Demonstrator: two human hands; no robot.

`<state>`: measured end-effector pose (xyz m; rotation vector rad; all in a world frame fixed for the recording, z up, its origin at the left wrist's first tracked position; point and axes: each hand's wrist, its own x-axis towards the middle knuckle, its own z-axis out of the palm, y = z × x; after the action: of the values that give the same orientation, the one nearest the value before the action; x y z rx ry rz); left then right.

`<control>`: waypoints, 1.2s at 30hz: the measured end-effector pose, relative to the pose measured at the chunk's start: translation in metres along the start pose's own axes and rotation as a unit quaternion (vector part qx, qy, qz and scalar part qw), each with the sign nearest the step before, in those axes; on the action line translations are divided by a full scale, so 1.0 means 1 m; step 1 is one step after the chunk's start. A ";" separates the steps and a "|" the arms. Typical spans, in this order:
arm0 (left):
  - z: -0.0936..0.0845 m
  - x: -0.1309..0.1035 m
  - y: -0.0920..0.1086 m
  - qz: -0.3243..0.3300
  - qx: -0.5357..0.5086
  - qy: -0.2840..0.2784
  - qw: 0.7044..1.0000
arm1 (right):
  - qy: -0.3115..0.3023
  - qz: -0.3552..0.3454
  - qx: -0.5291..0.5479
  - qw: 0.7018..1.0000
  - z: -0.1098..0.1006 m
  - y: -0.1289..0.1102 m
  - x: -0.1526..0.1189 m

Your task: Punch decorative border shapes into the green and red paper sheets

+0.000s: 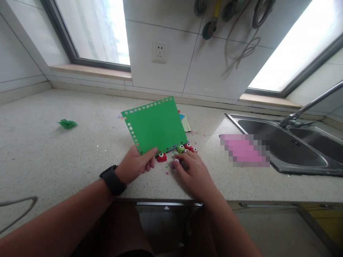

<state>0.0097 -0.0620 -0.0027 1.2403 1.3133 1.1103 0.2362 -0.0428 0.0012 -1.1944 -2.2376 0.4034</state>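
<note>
My left hand (pixel 140 160) is closed on the lower left edge of a sheet of green paper (pixel 158 125), thumb on top. Small star, heart and flower shapes are cut out along its top, left and bottom edges. The sheet is tilted and raised above the counter. My right hand (pixel 195 170) has its thumb and forefinger around a small purple craft punch (pixel 175 164) on the counter. Beside it sit a red punch (pixel 161 157), a green punch (pixel 180 149) and several other punches, partly hidden by the paper and my fingers.
Several paper sheets (pixel 186 123) lie behind the green one, with tiny punched scraps (pixel 167 173) scattered around. Crumpled green material (pixel 67 124) lies on the counter (pixel 88 153) at left. A blurred pink item (pixel 245 150) lies by the steel sink (pixel 278 146) at right.
</note>
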 end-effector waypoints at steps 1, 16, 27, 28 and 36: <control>0.000 0.000 0.000 0.000 0.000 0.000 1.000 | -0.002 -0.002 -0.002 1.000 0.000 -0.001 0.000; 0.001 -0.001 0.005 -0.002 -0.023 0.008 1.000 | -0.035 -0.036 0.018 0.999 -0.005 -0.005 0.000; -0.002 0.004 0.002 -0.004 -0.106 0.044 0.993 | 0.151 0.032 0.040 0.987 -0.014 0.015 0.004; -0.002 0.004 0.002 -0.005 -0.104 0.042 0.994 | 0.148 0.022 -0.006 0.989 -0.017 0.017 0.008; -0.003 0.004 -0.001 -0.021 -0.096 0.040 0.994 | -0.015 -0.079 -0.226 0.971 -0.027 0.018 0.041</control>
<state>0.0062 -0.0581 -0.0037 1.0311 1.2546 1.2357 0.2464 0.0010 0.0274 -1.2165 -2.5107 -0.1650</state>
